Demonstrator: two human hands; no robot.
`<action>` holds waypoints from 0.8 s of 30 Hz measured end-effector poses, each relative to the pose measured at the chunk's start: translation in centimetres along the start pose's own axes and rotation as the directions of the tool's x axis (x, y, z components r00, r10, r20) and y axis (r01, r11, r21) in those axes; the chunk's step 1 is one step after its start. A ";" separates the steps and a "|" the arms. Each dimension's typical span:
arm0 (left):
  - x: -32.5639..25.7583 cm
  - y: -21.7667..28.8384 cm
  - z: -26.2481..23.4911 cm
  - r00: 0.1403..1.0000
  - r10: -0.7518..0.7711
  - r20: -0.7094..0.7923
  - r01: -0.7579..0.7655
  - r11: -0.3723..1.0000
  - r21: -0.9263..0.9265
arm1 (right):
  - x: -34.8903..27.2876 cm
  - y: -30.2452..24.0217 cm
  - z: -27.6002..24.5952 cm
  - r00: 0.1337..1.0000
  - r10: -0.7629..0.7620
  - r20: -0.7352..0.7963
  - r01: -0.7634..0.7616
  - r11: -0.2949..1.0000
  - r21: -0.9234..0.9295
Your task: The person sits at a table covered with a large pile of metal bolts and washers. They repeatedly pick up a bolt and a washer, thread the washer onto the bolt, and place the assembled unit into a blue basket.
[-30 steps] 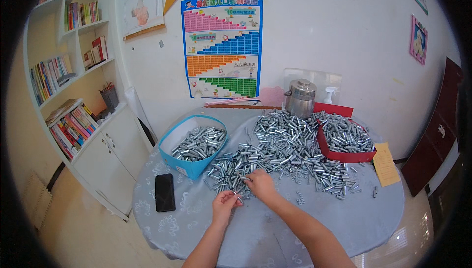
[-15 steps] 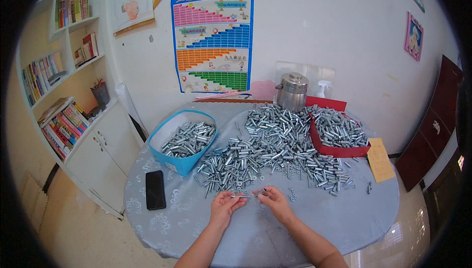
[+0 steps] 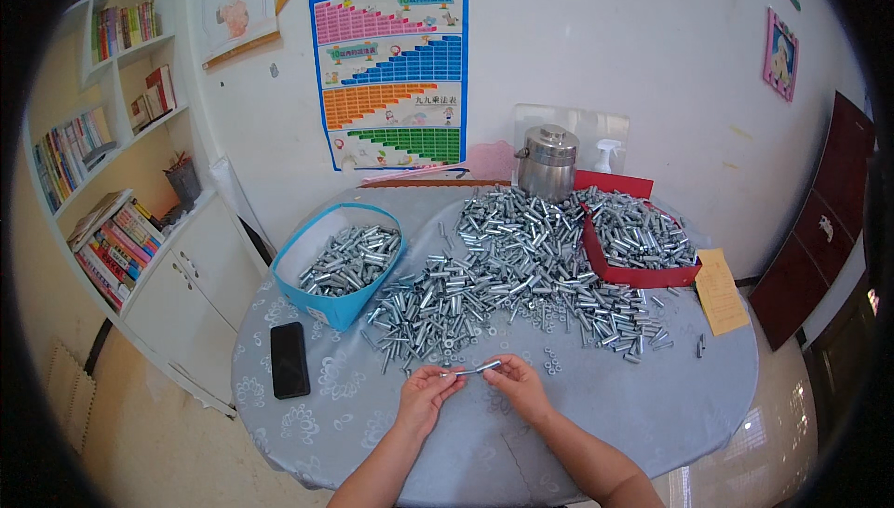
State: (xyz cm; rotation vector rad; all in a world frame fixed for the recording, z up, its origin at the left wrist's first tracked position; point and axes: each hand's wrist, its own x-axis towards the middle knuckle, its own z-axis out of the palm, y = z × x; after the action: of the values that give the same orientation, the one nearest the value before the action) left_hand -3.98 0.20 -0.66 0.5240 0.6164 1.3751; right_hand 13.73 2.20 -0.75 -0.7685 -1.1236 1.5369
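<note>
My left hand [image 3: 426, 393] and my right hand [image 3: 517, 385] hold one slim silver metal bolt [image 3: 475, 369] between their fingertips, each hand at one end, just above the grey patterned tablecloth [image 3: 643, 406]. Right behind the hands spreads a big heap of silver metal sleeves and bolts [image 3: 507, 275]. A few loose washers [image 3: 549, 359] lie beside my right hand.
A blue bin [image 3: 298, 252] at the left holds several silver parts, and a red tray [image 3: 643, 275] at the right holds more. A black phone [image 3: 290, 359] lies at the table's left. A steel canister [image 3: 547, 162], a spray bottle and a yellow paper [image 3: 722, 289] stand further back and right.
My hands drew back from the heap toward me with a bolt, and now both pinch it level between them. The view has tilted down slightly.
</note>
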 end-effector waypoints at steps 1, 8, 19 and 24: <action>0.0 -0.1 -0.1 1.000 0.005 -0.003 -0.005 1.000 0.013 | 0.0 0.0 0.0 1.000 0.004 -0.001 -0.004 1.000 -0.003; 0.1 -0.4 -0.6 0.997 -0.023 -0.074 0.024 1.000 0.014 | -0.1 0.1 0.0 1.000 -0.026 0.006 0.026 1.000 0.006; -0.8 -1.1 0.9 0.997 -0.066 -0.041 0.077 0.926 0.371 | -0.6 0.2 0.8 0.999 -0.035 0.031 0.041 0.975 -0.218; -0.7 -0.5 0.5 0.992 -0.123 -0.027 0.125 0.939 0.321 | -0.7 -0.2 0.8 0.980 -0.185 0.074 0.198 0.863 -0.465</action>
State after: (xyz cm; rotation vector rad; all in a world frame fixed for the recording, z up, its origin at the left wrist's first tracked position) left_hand -3.30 -0.57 -0.55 0.7300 0.8732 1.1621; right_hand 13.27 1.35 -0.28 -0.9259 -1.5764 1.1158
